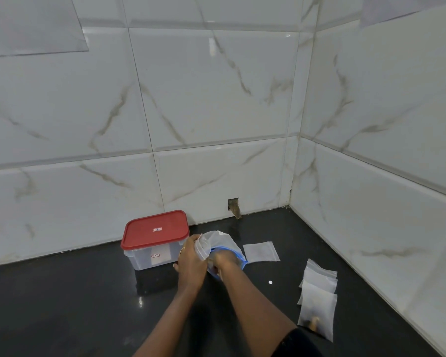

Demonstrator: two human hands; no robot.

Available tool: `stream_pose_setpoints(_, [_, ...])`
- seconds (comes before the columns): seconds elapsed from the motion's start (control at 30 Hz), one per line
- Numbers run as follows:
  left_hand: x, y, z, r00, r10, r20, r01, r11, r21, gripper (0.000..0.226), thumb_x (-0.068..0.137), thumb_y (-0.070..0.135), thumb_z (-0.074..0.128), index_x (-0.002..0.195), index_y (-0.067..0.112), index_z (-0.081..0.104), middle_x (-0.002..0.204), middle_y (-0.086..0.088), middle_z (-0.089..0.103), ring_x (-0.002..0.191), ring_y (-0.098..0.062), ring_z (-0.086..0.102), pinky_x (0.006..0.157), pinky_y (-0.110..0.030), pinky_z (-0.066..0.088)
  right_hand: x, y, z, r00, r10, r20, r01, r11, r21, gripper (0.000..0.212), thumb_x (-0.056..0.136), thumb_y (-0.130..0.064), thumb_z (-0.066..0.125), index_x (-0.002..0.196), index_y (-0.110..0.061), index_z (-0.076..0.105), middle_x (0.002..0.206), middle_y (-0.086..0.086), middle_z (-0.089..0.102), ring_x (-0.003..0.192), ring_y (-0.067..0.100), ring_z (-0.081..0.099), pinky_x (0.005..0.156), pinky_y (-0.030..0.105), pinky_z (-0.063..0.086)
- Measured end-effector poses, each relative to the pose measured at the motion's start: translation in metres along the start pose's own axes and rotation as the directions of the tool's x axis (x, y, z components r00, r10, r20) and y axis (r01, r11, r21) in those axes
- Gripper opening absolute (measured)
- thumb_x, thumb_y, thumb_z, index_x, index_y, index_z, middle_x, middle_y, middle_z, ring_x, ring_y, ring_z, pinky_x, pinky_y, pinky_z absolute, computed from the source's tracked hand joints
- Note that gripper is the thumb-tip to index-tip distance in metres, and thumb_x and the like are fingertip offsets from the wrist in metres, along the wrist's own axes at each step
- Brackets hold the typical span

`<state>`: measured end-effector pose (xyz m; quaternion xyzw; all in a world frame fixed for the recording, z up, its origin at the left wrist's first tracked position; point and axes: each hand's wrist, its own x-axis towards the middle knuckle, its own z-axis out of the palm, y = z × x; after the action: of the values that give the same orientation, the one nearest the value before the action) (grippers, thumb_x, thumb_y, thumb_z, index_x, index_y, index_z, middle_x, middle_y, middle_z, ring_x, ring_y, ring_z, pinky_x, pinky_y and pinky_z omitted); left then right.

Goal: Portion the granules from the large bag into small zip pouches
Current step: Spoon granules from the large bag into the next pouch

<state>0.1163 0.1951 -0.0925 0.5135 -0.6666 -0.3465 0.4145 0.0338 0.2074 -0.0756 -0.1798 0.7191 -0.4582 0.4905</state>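
Surface: glossy black desk in a white marble-tiled corner.
Pouch: your left hand pinches a small clear zip pouch beside the bag mouth, ready for filling.
Bag: your right hand is inside the large clear blue-rimmed bag, centre frame; its grip is hidden.
Finished: filled clear zip pouches lie lower right, out of your way.

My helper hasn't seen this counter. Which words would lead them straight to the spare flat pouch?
On the black countertop, find the red-lidded clear plastic box. To its right, beyond the blue-zipped large bag, lies a small clear zip pouch. It is single and flat, unlike the plump stacked pouches nearer the right wall.
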Motion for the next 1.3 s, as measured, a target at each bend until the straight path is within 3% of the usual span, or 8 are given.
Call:
stream_pose_setpoints(0.07, [-0.001, -0.003, 0.002, 1.0, 0.006, 0.011, -0.006, 1.0, 0.021, 0.026, 0.09, 0.021, 0.056, 0.115, 0.024, 0.055, 0.097, 0.009, 0.055, 0.102, -0.018, 0.056, 0.098, -0.049, 0.042, -0.002, -0.002, 0.0, 0.999, 0.029, 0.015, -0.029, 0.998, -0.048, 0.015, 0.092, -0.016, 0.055, 0.107, -0.016, 0.058, 0.09, 0.001, 0.053, 0.095, 0.013, 0.059, 0.083, 0.022, 0.055])
stream_pose_setpoints(0.2, [-0.003, -0.009, 0.008, 0.999, 0.01, 0.034, -0.012, 0.998, 0.064, 0.031, 0.089, 0.021, 0.058, 0.12, 0.024, 0.053, 0.111, 0.002, 0.062, 0.109, -0.019, 0.058, 0.101, -0.052, 0.042, -0.005, 0.001, -0.006, 0.986, 0.146, 0.08, -0.151, 0.987, 0.051, 0.005, 0.09, -0.015, 0.057, 0.094, -0.012, 0.058, 0.088, 0.007, 0.056, 0.076, 0.015, 0.058, 0.056, 0.019, 0.053])
stream_pose_setpoints(0.3, [-0.007, -0.01, 0.012, 0.999, -0.013, 0.053, 0.011, 0.999, 0.032, 0.028, 0.094, 0.024, 0.05, 0.121, 0.023, 0.053, 0.114, 0.001, 0.061, 0.113, -0.019, 0.055, 0.106, -0.054, 0.035, -0.003, 0.005, -0.007, 0.988, 0.149, 0.049, -0.155, 0.977, 0.146, 0.015, 0.089, -0.023, 0.061, 0.095, -0.01, 0.057, 0.082, 0.008, 0.058, 0.07, 0.015, 0.057, 0.061, 0.023, 0.054])
stream_pose_setpoints(0.43, [-0.012, -0.008, 0.017, 0.997, -0.044, 0.061, 0.04, 0.997, 0.068, 0.031, 0.093, 0.023, 0.05, 0.124, 0.026, 0.05, 0.119, 0.001, 0.06, 0.121, -0.021, 0.05, 0.11, -0.061, 0.022, 0.004, 0.009, -0.007, 0.993, 0.116, 0.008, -0.114, 0.961, 0.252, 0.032, 0.086, -0.034, 0.064, 0.105, -0.009, 0.058, 0.1, 0.012, 0.065, 0.086, 0.021, 0.063, 0.068, 0.03, 0.056])
stream_pose_setpoints(0.57, [-0.016, 0.005, 0.022, 0.995, -0.093, 0.03, 0.09, 0.993, 0.069, 0.037, 0.092, 0.02, 0.052, 0.128, 0.023, 0.049, 0.125, -0.002, 0.058, 0.125, -0.023, 0.047, 0.111, -0.063, 0.012, 0.006, 0.01, -0.015, 0.998, 0.048, -0.046, -0.035, 0.972, 0.234, 0.011, 0.089, -0.013, 0.054, 0.093, -0.005, 0.06, 0.082, 0.013, 0.063, 0.06, 0.018, 0.055, 0.067, 0.031, 0.055])
stream_pose_setpoints(0.7, [-0.012, 0.012, 0.028, 0.992, -0.128, 0.008, 0.127, 0.991, 0.048, 0.039, 0.091, 0.02, 0.053, 0.13, 0.02, 0.049, 0.126, -0.006, 0.056, 0.125, -0.027, 0.047, 0.111, -0.062, 0.017, 0.005, 0.01, -0.031, 0.993, -0.022, -0.119, 0.055, 0.957, 0.284, 0.033, 0.086, 0.011, 0.031, 0.091, 0.002, 0.063, 0.063, 0.015, 0.051, 0.029, 0.014, 0.045, 0.033, 0.017, 0.039])
stream_pose_setpoints(1.07, [-0.001, 0.019, 0.025, 0.991, -0.111, -0.077, 0.106, 0.992, -0.072, 0.034, 0.087, 0.021, 0.061, 0.119, 0.015, 0.056, 0.115, -0.009, 0.062, 0.111, -0.03, 0.055, 0.101, -0.065, 0.032, -0.014, -0.002, -0.097, 0.982, -0.044, -0.184, 0.065, 0.992, 0.11, 0.03, 0.092, 0.005, 0.031, 0.068, -0.001, 0.047, 0.065, 0.014, 0.052, 0.045, 0.013, 0.041, 0.042, 0.022, 0.033])
stream_pose_setpoints(1.3, [-0.001, 0.015, 0.027, 0.991, -0.12, -0.062, 0.118, 0.992, -0.046, 0.039, 0.084, 0.021, 0.066, 0.121, 0.019, 0.053, 0.116, -0.005, 0.061, 0.112, -0.03, 0.055, 0.101, -0.064, 0.032, -0.031, -0.011, -0.133, 0.98, -0.056, -0.189, 0.05, 0.998, -0.036, 0.02, 0.084, 0.006, 0.035, 0.074, 0.002, 0.052, 0.048, 0.011, 0.048, 0.037, 0.014, 0.038, 0.037, 0.022, 0.027])
